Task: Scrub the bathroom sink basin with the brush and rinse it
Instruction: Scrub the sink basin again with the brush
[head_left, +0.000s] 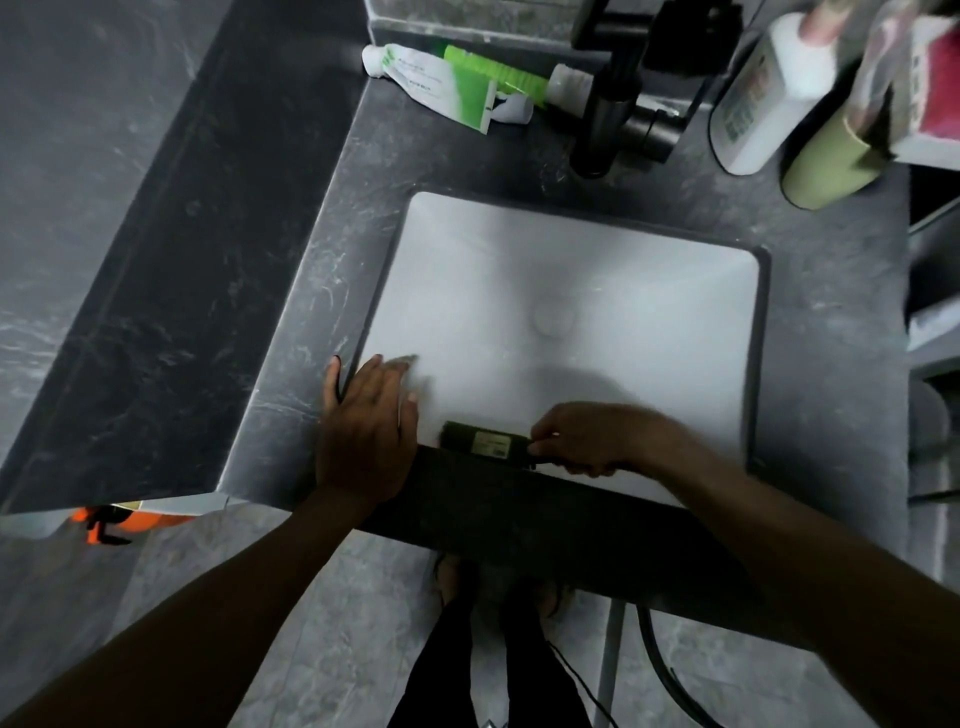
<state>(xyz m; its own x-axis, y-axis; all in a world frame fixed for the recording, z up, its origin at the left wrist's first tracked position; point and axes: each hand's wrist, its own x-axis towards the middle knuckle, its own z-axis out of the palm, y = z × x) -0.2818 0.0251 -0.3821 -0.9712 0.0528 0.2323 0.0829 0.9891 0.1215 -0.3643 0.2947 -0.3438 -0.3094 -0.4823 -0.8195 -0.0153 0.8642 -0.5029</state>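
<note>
Brush (483, 441): one; dark and oblong. It lay along the near wall of the sink basin (623, 280), just under the front edge of the desk (322, 270), with its head jutting left of the right grip (587, 441).
Right grip: clamped on the brush's handle end, fingers curled round it. It was held low and sideways, probably to press the bristles against the near wall.
Left grip (363, 421): fingers straight and apart, holding nothing. It lay flat on the desk's corner, fingertips over the basin rim, just left of the brush head; judged a brace for leaning in.
Sink basin: one; white, rectangular, sunk into the desk. It spread ahead of both grips.
Drain (553, 317): one; mid-basin, ahead of the right grip.
Faucet (608, 114): one; dark, on the desk beyond the basin, well apart from both grips. No running water showed.
Stage: judged as scrubbing, with the rinse not yet begun.
Tubes (436, 83): two; green and white, lying overlapped far ahead of the left grip, beside the faucet, out of the scrubbing zone.
Bottles (769, 98): two; one white, one pale green, far ahead and right of the right grip, both blurred.
</note>
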